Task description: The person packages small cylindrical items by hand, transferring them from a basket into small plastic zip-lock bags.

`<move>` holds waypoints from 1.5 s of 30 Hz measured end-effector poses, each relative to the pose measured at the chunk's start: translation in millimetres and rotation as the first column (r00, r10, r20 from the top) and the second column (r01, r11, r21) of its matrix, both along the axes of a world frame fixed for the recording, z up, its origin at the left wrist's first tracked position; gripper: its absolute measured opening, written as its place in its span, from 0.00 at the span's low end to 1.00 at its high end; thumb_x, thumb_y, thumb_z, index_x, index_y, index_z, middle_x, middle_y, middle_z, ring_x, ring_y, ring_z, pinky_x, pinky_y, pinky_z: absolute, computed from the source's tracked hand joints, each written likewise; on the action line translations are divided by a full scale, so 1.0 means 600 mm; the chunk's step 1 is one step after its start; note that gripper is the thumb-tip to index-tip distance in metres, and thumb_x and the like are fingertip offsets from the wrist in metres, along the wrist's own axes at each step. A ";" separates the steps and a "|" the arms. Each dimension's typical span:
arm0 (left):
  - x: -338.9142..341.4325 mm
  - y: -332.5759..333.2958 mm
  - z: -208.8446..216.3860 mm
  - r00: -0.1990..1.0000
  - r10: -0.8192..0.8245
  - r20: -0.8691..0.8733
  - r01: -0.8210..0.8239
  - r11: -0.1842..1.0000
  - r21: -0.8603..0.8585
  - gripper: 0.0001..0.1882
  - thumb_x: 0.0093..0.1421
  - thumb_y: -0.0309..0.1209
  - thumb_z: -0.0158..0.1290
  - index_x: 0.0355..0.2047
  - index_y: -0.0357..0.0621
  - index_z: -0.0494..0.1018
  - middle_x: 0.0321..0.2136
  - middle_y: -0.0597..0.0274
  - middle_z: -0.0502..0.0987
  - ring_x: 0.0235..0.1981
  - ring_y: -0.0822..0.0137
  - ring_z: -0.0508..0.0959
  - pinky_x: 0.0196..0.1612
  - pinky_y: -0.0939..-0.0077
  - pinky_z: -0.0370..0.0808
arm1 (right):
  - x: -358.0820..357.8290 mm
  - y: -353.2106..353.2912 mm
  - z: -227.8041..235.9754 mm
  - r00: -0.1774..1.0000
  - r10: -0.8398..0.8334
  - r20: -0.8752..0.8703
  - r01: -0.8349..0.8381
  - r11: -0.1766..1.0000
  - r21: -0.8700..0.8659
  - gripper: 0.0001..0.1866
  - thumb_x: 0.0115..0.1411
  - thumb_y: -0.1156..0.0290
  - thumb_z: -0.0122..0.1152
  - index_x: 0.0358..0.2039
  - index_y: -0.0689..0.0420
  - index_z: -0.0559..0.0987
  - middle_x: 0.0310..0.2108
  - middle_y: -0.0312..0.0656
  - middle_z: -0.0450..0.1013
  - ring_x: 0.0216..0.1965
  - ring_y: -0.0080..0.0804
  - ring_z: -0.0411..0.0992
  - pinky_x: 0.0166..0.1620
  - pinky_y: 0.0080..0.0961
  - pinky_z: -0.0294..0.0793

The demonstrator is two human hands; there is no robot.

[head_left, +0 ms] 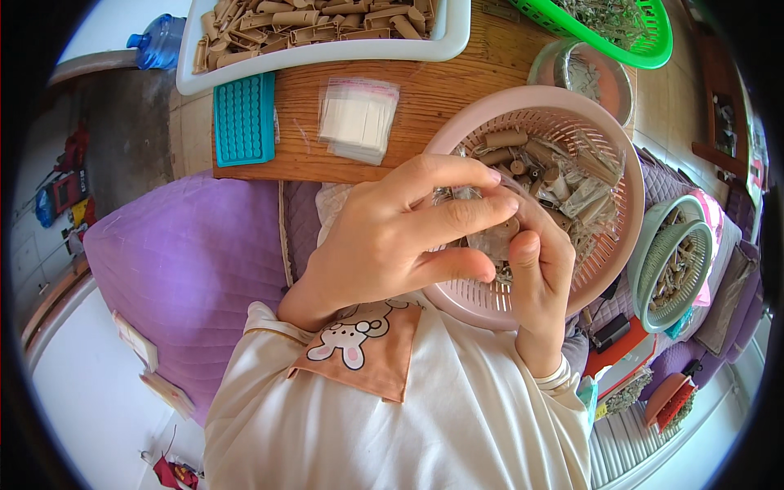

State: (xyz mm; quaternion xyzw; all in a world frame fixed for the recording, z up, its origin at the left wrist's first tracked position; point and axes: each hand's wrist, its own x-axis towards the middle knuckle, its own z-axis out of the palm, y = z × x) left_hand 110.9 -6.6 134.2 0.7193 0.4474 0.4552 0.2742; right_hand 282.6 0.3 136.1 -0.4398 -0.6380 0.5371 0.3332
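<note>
My right hand (539,261) is closed on a small clear plastic bag (490,241), with a round brown piece (512,224) showing in or behind the film. My left hand (416,220) is beside it, its fingers and thumb apart and its fingertips at the upper edge of the bag, close to my right fingers. Both hands are over the near left side of a pink slotted basket (625,220). In that basket lie several brown tube-shaped pieces (502,139) and clear bags with pieces in them (590,196). My hands hide part of its contents.
On the wooden table (294,155) lie a stack of clear bags with white labels (359,118) and a teal tray with rows of hollows (243,121). Beyond stands a white tub (327,51) of brown pieces. A green basket (649,53), a glass bowl (625,102) and pale-green baskets (641,282) are to the right.
</note>
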 end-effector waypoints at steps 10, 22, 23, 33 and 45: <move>0.008 -0.001 -0.007 0.994 0.004 -0.111 -0.004 1.000 -0.001 0.12 0.39 0.28 0.61 0.28 0.43 0.77 0.31 0.63 0.75 0.27 0.69 0.76 0.26 0.81 0.74 | -0.002 -0.006 -0.015 0.997 -0.076 0.027 0.077 0.997 -0.016 0.13 0.59 0.71 0.46 0.40 0.66 0.73 0.24 0.40 0.68 0.23 0.24 0.64 0.29 0.17 0.64; 0.028 0.008 -0.019 0.961 0.201 -0.188 -0.193 0.979 0.058 0.12 0.39 0.19 0.56 0.28 0.41 0.76 0.28 0.62 0.76 0.23 0.68 0.76 0.23 0.81 0.74 | -0.010 0.003 -0.002 0.956 -0.072 0.285 0.028 0.987 0.157 0.11 0.49 0.80 0.55 0.36 0.63 0.75 0.19 0.43 0.69 0.19 0.34 0.69 0.23 0.23 0.68; 0.028 0.008 -0.020 0.962 0.181 -0.206 -0.177 0.984 0.037 0.10 0.39 0.19 0.56 0.26 0.41 0.76 0.27 0.62 0.76 0.23 0.68 0.76 0.23 0.81 0.74 | -0.009 0.003 -0.001 0.955 -0.074 0.286 0.030 0.987 0.156 0.11 0.49 0.80 0.55 0.36 0.63 0.75 0.19 0.43 0.69 0.19 0.34 0.69 0.23 0.23 0.68; 0.018 0.019 -0.022 0.992 0.117 -0.054 -0.125 0.973 -0.192 0.05 0.40 0.19 0.53 0.21 0.42 0.73 0.24 0.63 0.75 0.23 0.71 0.75 0.22 0.82 0.71 | -0.005 0.003 0.004 0.928 -0.039 0.372 -0.092 0.940 0.329 0.08 0.44 0.81 0.57 0.28 0.60 0.74 0.20 0.41 0.69 0.20 0.36 0.68 0.22 0.27 0.67; -0.007 0.038 -0.060 0.851 0.232 0.470 -0.181 0.972 -0.151 0.05 0.52 0.18 0.42 0.30 0.39 0.63 0.32 0.54 0.74 0.38 0.70 0.73 0.46 0.75 0.65 | 0.015 -0.008 -0.016 0.965 -0.258 -0.049 0.248 0.956 -0.155 0.07 0.55 0.78 0.51 0.33 0.65 0.76 0.25 0.33 0.64 0.25 0.15 0.61 0.28 0.10 0.59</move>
